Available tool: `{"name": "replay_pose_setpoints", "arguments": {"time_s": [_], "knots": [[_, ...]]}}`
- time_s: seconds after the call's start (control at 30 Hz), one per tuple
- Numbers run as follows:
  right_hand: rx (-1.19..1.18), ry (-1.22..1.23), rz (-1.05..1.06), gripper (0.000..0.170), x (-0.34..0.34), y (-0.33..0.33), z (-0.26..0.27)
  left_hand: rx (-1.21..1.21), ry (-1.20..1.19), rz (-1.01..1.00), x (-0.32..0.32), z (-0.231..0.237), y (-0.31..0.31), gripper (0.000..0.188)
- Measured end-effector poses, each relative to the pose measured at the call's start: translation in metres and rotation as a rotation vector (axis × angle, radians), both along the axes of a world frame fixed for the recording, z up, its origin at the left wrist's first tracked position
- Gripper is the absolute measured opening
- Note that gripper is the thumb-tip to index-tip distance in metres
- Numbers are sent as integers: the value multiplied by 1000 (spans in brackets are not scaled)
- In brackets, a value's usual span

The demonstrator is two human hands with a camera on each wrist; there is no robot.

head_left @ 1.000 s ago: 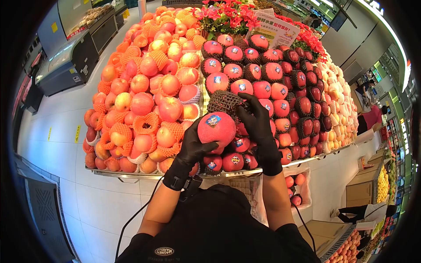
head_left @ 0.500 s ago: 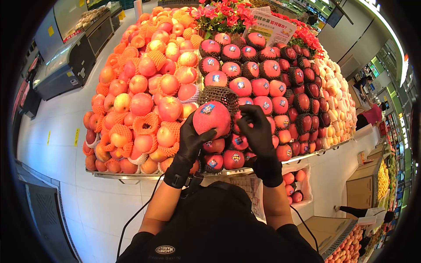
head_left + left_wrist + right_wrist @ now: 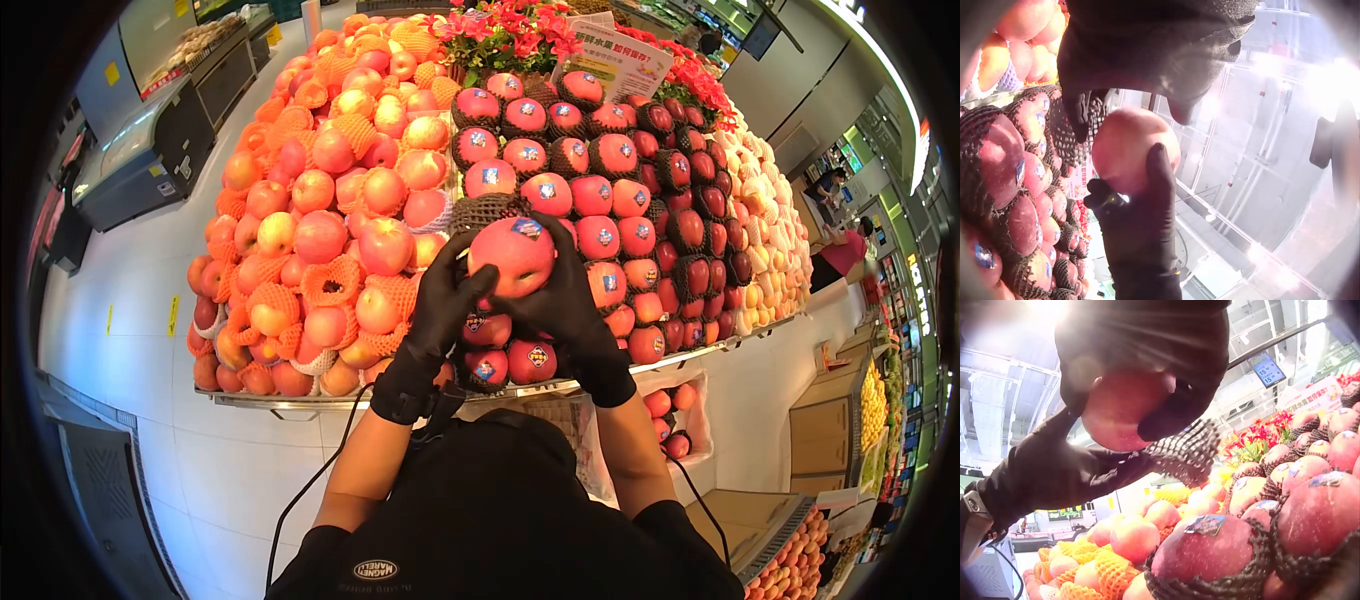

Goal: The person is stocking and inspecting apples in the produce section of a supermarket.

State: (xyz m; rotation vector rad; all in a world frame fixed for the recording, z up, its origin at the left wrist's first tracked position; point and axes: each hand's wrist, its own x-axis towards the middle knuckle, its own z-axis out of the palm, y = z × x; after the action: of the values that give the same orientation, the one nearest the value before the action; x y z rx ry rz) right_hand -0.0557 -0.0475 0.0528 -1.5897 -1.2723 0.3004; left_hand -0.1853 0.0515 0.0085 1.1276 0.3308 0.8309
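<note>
A large red apple (image 3: 515,262) with a blue sticker is between my two black-gloved hands, above the display. My left hand (image 3: 440,300) grips its left side, thumb across the near face. On the other side my right hand (image 3: 565,300) curls its fingers round the fruit. The right thumb presses the apple (image 3: 1132,147) in the left wrist view. A dark foam net sleeve (image 3: 1188,450) sticks out from the left fingertips in the right wrist view, beyond the apple. From the head, this net (image 3: 485,210) shows just past the apple, its lower part hidden.
Below lie rows of stickered red apples (image 3: 548,193), many in dark nets. Lighter apples (image 3: 320,235) with orange nets fill the left side. Dark red apples (image 3: 690,230) and pale fruit (image 3: 765,220) lie right. Red flowers (image 3: 510,35) and a paper sign (image 3: 615,60) stand behind.
My right hand first came away from the net with its fingers loose, then closed round the apple. The apple has shifted right and turned, its sticker now at the upper right.
</note>
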Motion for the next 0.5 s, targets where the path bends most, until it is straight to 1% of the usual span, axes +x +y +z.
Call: {"name": "replay_pose_setpoints", "arguments": {"time_s": [0.03,0.1,0.13,0.17,0.23,0.33,0.43,0.47,0.5], "knots": [[13,-43,-53,101,5,1,-1,-59,-3,10,-1,-10,9,40],[46,-135,-147,102,30,5,0,-138,-205,188,-6,-10,17,38],[115,-209,-150,100,44,7,2,-87,-122,316,-11,-19,25,37],[117,-219,-198,99,56,9,-1,-100,-112,372,-18,-21,30,36],[12,-257,-225,98,83,13,-3,-101,-108,409,-29,-29,37,35],[-136,-300,-254,98,109,26,-23,-141,-73,384,-35,-33,37,38],[-269,-318,-212,96,106,43,-28,-160,-93,356,-35,-38,31,39],[-268,-313,-210,100,125,51,-49,-150,-85,349,-36,-39,31,38],[-296,-281,-207,101,128,56,-55,-137,-79,356,-37,-41,32,37]]}}
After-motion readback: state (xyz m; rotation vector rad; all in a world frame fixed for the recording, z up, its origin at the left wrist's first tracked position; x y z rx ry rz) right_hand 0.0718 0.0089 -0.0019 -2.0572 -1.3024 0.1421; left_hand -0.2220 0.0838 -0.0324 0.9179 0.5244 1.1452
